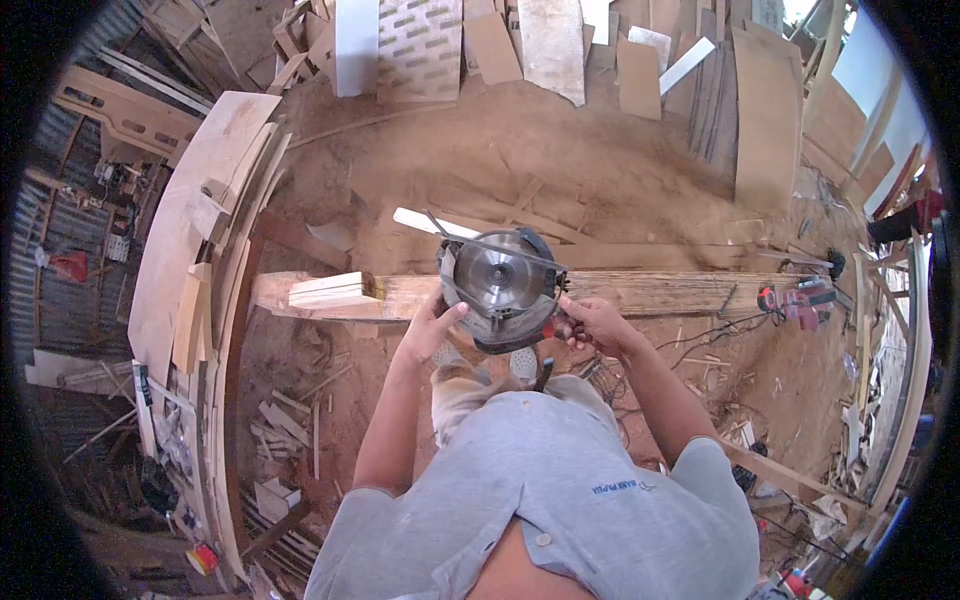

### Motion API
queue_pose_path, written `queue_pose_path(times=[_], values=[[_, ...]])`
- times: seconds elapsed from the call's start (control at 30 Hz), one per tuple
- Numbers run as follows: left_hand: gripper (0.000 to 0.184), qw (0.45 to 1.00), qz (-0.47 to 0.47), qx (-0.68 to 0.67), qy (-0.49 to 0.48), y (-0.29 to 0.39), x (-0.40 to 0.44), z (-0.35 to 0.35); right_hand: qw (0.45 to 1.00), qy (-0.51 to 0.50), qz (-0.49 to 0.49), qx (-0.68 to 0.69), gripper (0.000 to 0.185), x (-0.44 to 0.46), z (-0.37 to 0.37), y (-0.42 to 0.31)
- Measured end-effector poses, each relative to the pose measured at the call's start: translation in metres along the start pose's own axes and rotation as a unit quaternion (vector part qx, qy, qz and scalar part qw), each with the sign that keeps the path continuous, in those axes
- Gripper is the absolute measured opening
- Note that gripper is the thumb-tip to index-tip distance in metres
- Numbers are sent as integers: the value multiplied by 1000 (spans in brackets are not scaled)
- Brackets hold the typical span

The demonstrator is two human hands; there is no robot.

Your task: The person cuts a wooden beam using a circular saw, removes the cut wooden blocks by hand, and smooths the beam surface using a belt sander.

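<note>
A circular saw [498, 285] is held up in front of my body, its round metal blade facing the camera. My left hand [437, 328] grips the saw's left side, thumb along the edge of its base. On the right side my right hand [588, 325] has its fingers closed around a red part of the saw. Beneath the saw a long wooden beam [650, 294] runs from left to right. Several short pale wood pieces [330, 290] lie on the beam's left end.
A red power tool [800, 303] rests at the beam's right end, with dark cables below it. Long boards [190, 230] stand at the left. Several panels [550, 50] lean at the back. Wood scraps [285, 425] litter the dirt floor.
</note>
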State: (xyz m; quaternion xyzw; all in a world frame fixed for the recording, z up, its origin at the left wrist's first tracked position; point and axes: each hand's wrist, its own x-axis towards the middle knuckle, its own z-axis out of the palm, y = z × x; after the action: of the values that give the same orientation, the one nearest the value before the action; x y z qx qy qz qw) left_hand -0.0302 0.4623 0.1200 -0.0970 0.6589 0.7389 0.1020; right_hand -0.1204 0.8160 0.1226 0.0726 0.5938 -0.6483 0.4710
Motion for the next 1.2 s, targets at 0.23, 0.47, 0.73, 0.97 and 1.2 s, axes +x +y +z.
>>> queue_pose_path(times=[0.23, 0.47, 0.73, 0.97, 1.2], values=[[57, 1000, 9, -10, 12, -1, -2, 4, 801, 190, -377, -425, 47, -6, 15, 21], [57, 1000, 1, -23, 16, -1, -4, 4, 771, 237, -430, -405, 136, -17, 35, 3], [69, 999, 4, -23, 28, 2, -6, 8, 856, 168, -374, -315, 156, 9, 43, 24], [67, 999, 0, -30, 39, -4, -7, 11, 810, 200, -455, -311, 130, 9, 44, 38], [66, 999, 15, 2, 30, -6, -5, 7, 801, 227, -463, -304, 113, -1, 52, 37]])
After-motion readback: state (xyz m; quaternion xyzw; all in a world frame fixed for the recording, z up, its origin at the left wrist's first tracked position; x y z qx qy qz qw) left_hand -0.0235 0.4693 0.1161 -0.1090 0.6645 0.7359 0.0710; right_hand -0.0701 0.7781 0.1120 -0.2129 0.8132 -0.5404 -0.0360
